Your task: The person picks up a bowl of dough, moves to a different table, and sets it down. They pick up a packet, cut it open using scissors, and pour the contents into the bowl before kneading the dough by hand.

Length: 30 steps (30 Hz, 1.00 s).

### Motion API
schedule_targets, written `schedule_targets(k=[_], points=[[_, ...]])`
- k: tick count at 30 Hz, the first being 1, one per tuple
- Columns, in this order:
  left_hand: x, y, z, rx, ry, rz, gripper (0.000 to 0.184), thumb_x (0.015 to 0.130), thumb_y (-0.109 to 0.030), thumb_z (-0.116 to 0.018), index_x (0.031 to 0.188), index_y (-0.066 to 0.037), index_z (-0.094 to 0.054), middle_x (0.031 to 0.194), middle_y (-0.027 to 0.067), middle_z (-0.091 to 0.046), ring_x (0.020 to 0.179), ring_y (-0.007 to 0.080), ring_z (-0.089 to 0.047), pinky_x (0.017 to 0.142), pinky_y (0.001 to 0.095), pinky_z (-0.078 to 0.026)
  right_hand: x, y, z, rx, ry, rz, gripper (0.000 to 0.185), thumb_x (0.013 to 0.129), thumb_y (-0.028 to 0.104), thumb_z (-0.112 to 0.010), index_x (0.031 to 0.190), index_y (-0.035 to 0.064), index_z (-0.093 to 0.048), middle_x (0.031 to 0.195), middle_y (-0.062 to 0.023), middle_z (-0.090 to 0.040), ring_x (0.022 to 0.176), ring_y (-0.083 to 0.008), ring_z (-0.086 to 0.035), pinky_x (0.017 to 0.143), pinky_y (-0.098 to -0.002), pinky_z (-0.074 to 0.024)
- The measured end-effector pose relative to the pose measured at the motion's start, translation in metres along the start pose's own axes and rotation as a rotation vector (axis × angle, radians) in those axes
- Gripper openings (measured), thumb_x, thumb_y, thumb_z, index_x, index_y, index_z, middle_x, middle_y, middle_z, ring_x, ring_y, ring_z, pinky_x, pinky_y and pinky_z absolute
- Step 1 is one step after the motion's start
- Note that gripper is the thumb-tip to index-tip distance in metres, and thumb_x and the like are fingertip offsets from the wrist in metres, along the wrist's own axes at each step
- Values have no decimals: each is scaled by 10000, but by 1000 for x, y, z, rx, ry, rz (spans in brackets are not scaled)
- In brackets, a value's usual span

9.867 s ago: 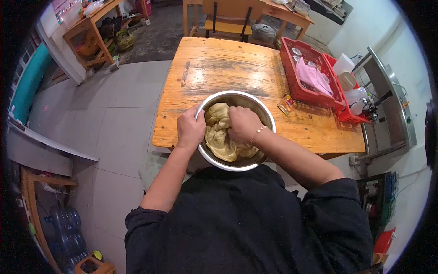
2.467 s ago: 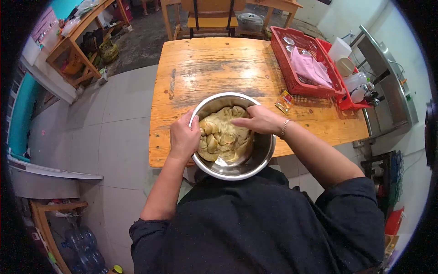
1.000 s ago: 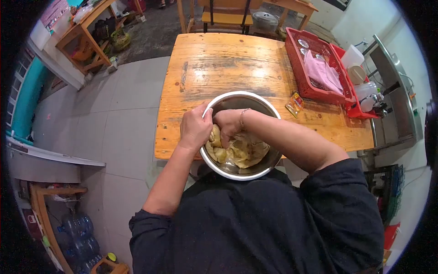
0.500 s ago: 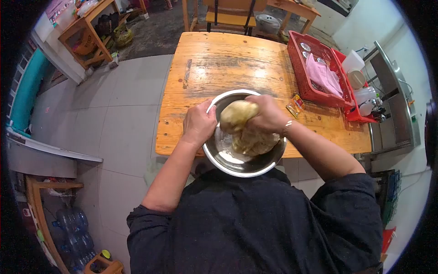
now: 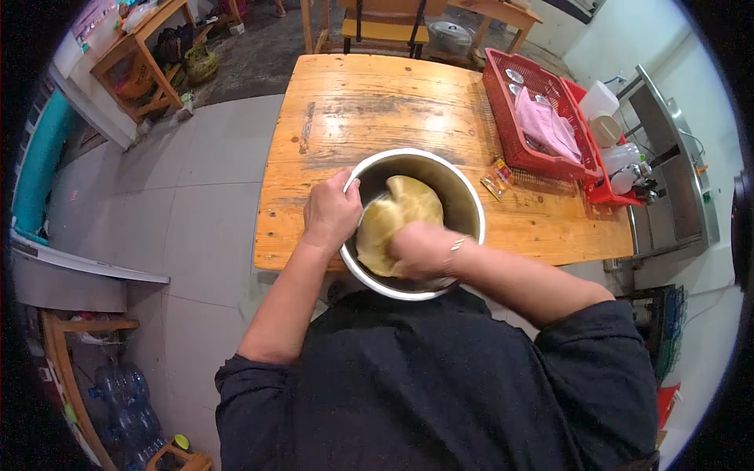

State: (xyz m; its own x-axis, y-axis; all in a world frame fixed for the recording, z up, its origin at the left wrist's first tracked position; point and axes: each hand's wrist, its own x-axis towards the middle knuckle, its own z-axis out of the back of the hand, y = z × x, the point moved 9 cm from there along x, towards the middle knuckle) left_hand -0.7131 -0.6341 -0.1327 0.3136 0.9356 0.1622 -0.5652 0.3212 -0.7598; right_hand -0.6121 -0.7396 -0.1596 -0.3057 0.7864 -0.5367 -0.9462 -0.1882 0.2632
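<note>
A round metal bowl (image 5: 463, 184) stands at the near edge of the wooden table, close to my body. Inside it lies a yellowish-green mass of dough (image 5: 419, 202), toward the left and middle of the bowl. My left hand (image 5: 332, 208) grips the bowl's left rim, thumb on the inner side and fingers outside. My right hand (image 5: 424, 250), with a bracelet at the wrist, is down in the bowl against the dough's lower right part. It is blurred by motion, and its fingertips are hidden in or behind the dough.
Red baskets holding a pink cloth (image 5: 546, 125), lids and plastic containers stand at the table's right. A small orange packet (image 5: 498, 178) lies between bowl and basket. A chair (image 5: 385, 30) stands beyond the wooden table (image 5: 369, 94); a metal sink (image 5: 667, 149) is far right.
My right hand has moved down and slightly left in the bowl. The dough it was lifting now lies lower, spread over the bowl's left and middle. My left hand stays on the rim.
</note>
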Motion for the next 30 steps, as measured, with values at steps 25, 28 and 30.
schedule_targets(k=[25,28,30], points=[[0,-5,6,-56,-39,-29,235,884,-196,-563,1046,-81,-687,866,231,-661,827,425,-635,721,482,-502,8,15,58,-49,-397,7,276,741,212,-674,959,52,-621,961,-182,-673,982,-342,-645,805,-451,-513],[-2,-8,6,-117,-47,-32,230,883,-176,-561,1049,-83,-689,869,231,-661,826,424,-635,715,478,-502,-8,11,45,-28,-328,3,308,655,240,-734,874,60,-615,855,-162,-674,873,-346,-662,780,-450,-510],[-3,-9,7,-105,-58,-30,228,883,-167,-562,1051,-78,-689,870,231,-661,829,421,-636,714,471,-503,-14,8,47,-59,-346,25,260,658,257,-705,824,69,-636,813,-158,-679,817,-336,-673,739,-441,-519]])
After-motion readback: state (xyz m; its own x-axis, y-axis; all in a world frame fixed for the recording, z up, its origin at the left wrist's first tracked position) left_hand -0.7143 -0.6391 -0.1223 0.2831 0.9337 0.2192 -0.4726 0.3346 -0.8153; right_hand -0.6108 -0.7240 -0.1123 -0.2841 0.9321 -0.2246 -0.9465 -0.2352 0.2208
